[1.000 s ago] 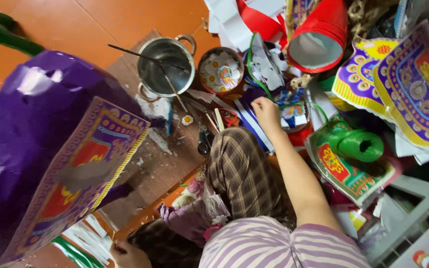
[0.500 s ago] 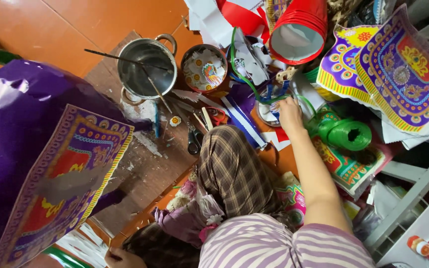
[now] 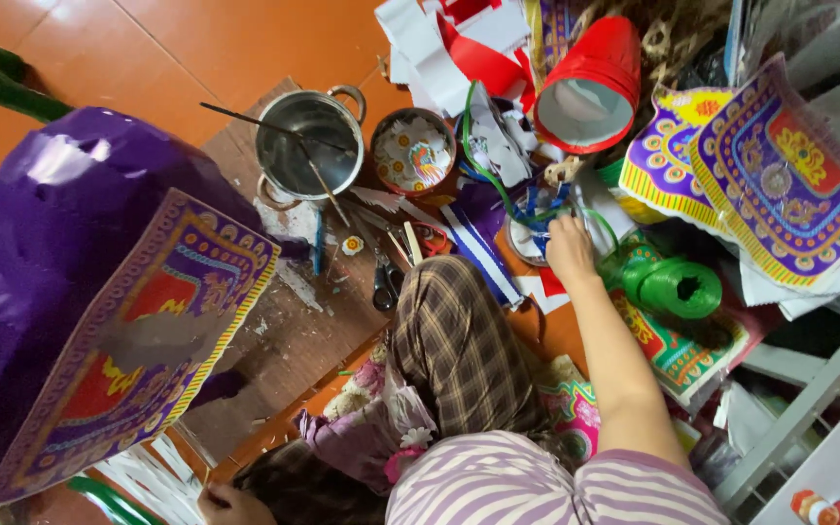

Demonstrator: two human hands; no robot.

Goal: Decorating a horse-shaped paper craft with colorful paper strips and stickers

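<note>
Midway, judging by the layout: purple form partly decorated, right hand among the ribbons.

Right hand [image 3: 570, 251], centre of frame, rests fingers-down on a tangle of blue ribbon [image 3: 537, 206] and green cord by a small round container; whether it pinches a strand I cannot tell. Left hand [image 3: 228, 504], bottom edge, looks curled near white paper strips; grip unclear. Large purple paper form [image 3: 46, 253], left of frame, already carries one patterned panel [image 3: 138, 350]; more panels [image 3: 780, 185] lie unattached upper right. Glue pot [image 3: 309, 146], scissors [image 3: 386, 282] and green twine spool [image 3: 678, 287] sit on the floor.
</note>
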